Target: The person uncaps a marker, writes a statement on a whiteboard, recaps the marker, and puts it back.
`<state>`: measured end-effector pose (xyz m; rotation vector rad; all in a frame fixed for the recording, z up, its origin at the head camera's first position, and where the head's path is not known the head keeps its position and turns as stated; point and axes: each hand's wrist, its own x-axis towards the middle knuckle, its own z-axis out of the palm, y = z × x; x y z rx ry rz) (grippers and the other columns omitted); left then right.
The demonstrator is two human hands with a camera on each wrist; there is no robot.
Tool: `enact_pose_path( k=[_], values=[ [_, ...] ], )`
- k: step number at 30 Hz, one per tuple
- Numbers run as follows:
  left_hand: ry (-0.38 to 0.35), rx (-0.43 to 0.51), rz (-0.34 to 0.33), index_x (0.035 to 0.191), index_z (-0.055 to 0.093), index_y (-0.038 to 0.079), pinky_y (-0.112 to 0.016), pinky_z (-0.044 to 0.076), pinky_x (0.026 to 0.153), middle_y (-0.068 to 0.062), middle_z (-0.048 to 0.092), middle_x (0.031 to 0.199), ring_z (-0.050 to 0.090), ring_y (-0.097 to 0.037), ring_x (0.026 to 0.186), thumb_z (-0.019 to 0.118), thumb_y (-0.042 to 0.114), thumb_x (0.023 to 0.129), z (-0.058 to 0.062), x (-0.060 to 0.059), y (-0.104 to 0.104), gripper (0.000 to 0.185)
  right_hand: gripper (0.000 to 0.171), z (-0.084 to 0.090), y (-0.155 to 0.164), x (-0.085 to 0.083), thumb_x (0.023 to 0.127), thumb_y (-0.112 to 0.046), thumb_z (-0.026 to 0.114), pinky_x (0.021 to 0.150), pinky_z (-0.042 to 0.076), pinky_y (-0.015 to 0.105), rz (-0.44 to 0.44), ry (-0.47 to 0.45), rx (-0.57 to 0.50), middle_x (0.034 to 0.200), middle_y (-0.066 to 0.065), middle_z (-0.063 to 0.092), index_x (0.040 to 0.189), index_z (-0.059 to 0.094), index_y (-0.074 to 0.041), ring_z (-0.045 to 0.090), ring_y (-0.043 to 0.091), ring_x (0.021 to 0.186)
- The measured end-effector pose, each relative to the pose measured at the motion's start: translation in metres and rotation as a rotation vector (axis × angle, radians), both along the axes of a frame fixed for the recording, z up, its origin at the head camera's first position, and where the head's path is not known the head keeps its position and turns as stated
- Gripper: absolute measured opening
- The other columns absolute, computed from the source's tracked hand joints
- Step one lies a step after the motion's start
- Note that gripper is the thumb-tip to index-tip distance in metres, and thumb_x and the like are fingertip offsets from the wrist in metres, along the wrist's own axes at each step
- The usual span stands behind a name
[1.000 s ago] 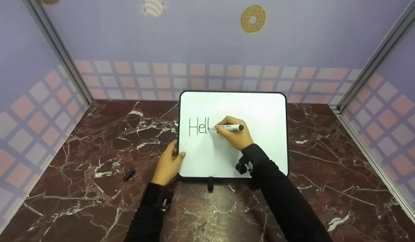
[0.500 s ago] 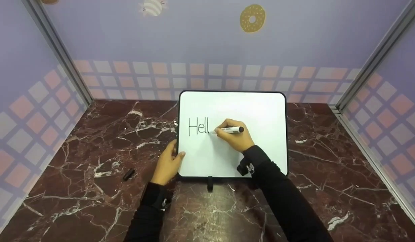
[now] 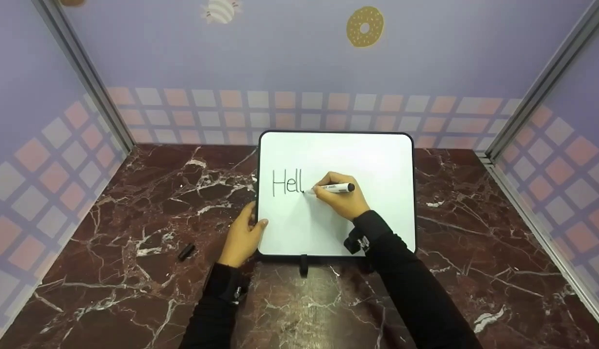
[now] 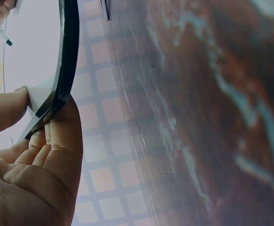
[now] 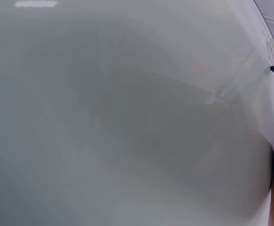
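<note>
Right hand (image 3: 342, 199) pinches marker (image 3: 335, 188), tip on whiteboard (image 3: 377, 160) just past "Hell" (image 3: 287, 182); left hand (image 3: 242, 237) grips the board's near-left edge, thumb on top, likely to steady it.

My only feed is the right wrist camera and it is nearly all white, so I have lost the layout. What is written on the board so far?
Observer: The whiteboard reads "Hell" in black, left of the marker.
Operator: What is the other hand doing?
Observer: The left hand grips the board's lower left edge, thumb on the white face, fingers behind the frame.
Operator: Where did the cap go?
Observer: A small black cap lies on the marble table, left of the board, apart from both hands.
</note>
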<state>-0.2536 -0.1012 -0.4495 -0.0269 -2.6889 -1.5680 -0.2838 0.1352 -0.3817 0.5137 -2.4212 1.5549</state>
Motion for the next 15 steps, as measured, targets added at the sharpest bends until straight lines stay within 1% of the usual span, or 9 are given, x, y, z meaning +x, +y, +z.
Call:
enact_pose_path(
  k=[4,7,10,15],
  values=[
    [0.008,-0.002,0.002,0.150,0.034,0.001,-0.041,0.058,0.079,-0.024,0.062,0.122,0.068,-0.031,0.095,0.057,0.015,0.098,0.000,0.000,0.000,0.059,0.007,0.001,0.002,0.001,0.087,0.001,0.066,0.060,0.045,0.017,0.001,0.001,-0.001,0.086,0.021,0.073,0.082,0.068,0.006,0.059,0.006,0.066],
    [0.013,-0.011,0.007,0.149,0.035,0.001,-0.041,0.058,0.078,-0.022,0.063,0.119,0.068,-0.030,0.093,0.057,0.015,0.097,0.000,0.000,0.000,0.058,0.007,0.003,0.004,0.001,0.087,0.002,0.066,0.061,0.046,0.017,-0.007,0.009,-0.027,0.087,0.021,0.073,0.082,0.067,0.006,0.060,0.005,0.066],
    [0.013,-0.016,0.010,0.150,0.035,0.001,-0.042,0.058,0.080,-0.023,0.062,0.121,0.068,-0.031,0.096,0.057,0.015,0.097,0.000,-0.001,0.000,0.059,0.007,0.004,0.004,0.000,0.087,0.002,0.066,0.061,0.047,0.017,-0.035,0.019,-0.056,0.087,0.022,0.073,0.083,0.066,0.006,0.060,0.005,0.067],
    [0.009,-0.004,0.007,0.150,0.034,0.001,-0.044,0.058,0.083,-0.025,0.061,0.125,0.068,-0.034,0.100,0.057,0.014,0.097,-0.001,-0.001,0.000,0.059,0.007,-0.006,0.006,-0.014,0.088,-0.002,0.068,0.060,0.046,0.018,-0.104,0.044,-0.080,0.087,0.019,0.073,0.084,0.067,0.004,0.059,0.008,0.066]
  ],
)
